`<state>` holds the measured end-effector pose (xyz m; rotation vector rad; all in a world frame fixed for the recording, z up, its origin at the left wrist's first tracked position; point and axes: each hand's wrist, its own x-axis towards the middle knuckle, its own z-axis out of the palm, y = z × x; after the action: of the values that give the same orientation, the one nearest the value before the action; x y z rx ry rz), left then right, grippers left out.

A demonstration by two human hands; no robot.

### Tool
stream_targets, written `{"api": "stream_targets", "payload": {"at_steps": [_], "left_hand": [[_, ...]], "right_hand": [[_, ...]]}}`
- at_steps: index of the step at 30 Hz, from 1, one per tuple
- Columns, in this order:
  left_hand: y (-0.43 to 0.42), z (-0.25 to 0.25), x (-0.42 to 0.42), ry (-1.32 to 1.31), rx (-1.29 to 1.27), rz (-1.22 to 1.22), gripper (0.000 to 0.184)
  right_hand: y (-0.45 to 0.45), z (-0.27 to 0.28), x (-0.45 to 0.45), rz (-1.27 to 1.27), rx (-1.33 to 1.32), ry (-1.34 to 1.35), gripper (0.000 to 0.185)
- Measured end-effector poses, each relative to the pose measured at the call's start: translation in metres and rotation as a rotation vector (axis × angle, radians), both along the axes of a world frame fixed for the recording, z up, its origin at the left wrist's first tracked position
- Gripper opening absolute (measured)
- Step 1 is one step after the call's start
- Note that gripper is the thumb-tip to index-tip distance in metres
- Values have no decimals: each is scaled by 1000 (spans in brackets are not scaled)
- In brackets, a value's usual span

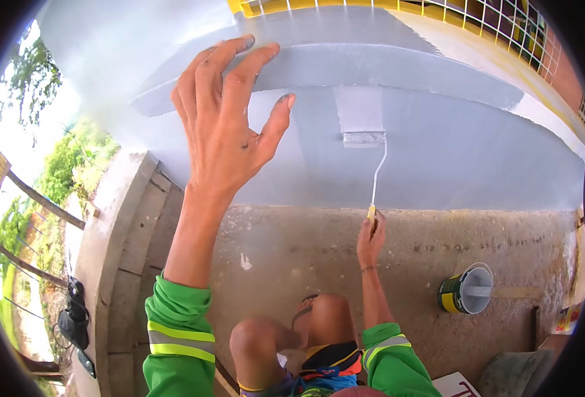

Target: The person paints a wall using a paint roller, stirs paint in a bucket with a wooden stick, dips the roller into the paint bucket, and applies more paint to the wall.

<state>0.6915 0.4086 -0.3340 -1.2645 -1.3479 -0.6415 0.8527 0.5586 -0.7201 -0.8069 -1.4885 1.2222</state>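
My right hand (371, 241) is closed around the yellow handle of a paint roller (364, 138). The roller's head lies against the grey-painted wall (451, 142), just below the ledge, with a lighter strip above it. Raised in front of the wall at the upper left, my left hand (225, 112) has its fingers spread and slightly bent, with nothing in it. Grey paint marks its fingertips. Whether those fingertips touch the ledge (319, 63) I cannot tell. Bare cream patches show at the right end of the ledge.
A paint can (466, 290) with grey paint and a stick-like tool across it stands on the concrete floor (292, 251) at right. White wire mesh (484, 23) in a yellow frame tops the wall. A black bag (74, 321) lies by the concrete edge (117, 218) at left.
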Motion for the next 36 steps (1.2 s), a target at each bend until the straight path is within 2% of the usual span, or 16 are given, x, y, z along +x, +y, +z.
{"api": "stream_targets", "payload": {"at_steps": [3, 7, 8, 10, 14, 18, 20, 23, 27, 28, 31, 33, 34, 36], "left_hand": [[-9, -11, 17, -99, -97, 117, 51], [-10, -27, 34, -260, -204, 239, 61], [-10, -28, 36, -213, -207, 281, 62], [-10, -27, 38, -120, -218, 354, 63], [-11, -39, 42, -209, -315, 416, 64], [-4, -49, 33, -74, -297, 362, 61], [4, -35, 65, -422, -410, 479, 67], [10, -53, 54, -416, -335, 529, 88], [18, -69, 45, -250, -212, 501, 90], [17, -64, 47, -327, -246, 522, 90], [13, -71, 27, -259, -221, 492, 71], [-3, -63, 26, -313, -329, 436, 60], [-6, -65, 16, -216, -279, 469, 66], [-13, -64, 12, -223, -253, 506, 70]], "right_hand": [[-2, 4, -1, -10, 1, -12, 33], [-8, 41, -4, 25, -53, 4, 34], [-7, 48, -6, 37, -69, 12, 35], [8, 40, -20, -2, 96, 101, 36], [18, 93, -41, 24, 124, 207, 32], [31, 144, -61, 59, 188, 232, 37], [30, 136, -61, 51, 163, 217, 36], [27, 95, -53, -6, 208, 87, 35], [4, 7, -29, -66, 196, -96, 36], [-3, -14, -23, -61, 133, -138, 36], [-20, -68, -8, -51, -15, -236, 36], [-29, -93, -3, -43, -56, -263, 36], [-32, -101, 0, -33, -93, -290, 35], [-34, -117, 3, -15, -158, -335, 34]]}}
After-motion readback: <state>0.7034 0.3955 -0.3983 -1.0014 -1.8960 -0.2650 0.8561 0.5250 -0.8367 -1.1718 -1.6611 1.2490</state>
